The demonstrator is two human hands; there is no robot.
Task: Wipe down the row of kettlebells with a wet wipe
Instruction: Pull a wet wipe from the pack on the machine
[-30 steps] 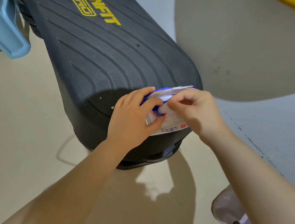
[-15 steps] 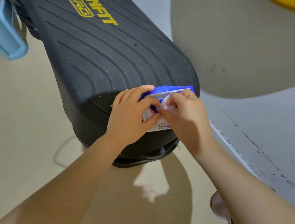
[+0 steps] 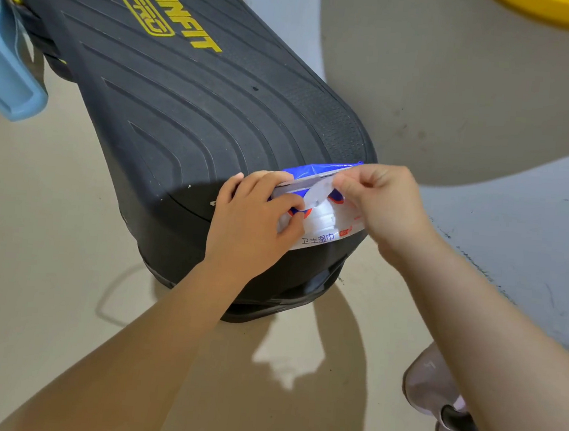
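Note:
A blue and white wet wipe pack lies on the near end of a black ribbed step platform with yellow lettering. My left hand presses down on the pack's left side, thumb beside the opening. My right hand pinches the round white seal flap and holds it lifted off the pack. White folded wipes show in the uncovered opening. No kettlebells are in view.
A light blue plastic object juts in at the left edge. A yellow curved edge sits at the top right. My shoe stands on the beige floor at the lower right, next to a grey-blue mat.
My right hand has peeled the seal flap up and back, baring the white wipes. My left hand stayed on the pack.

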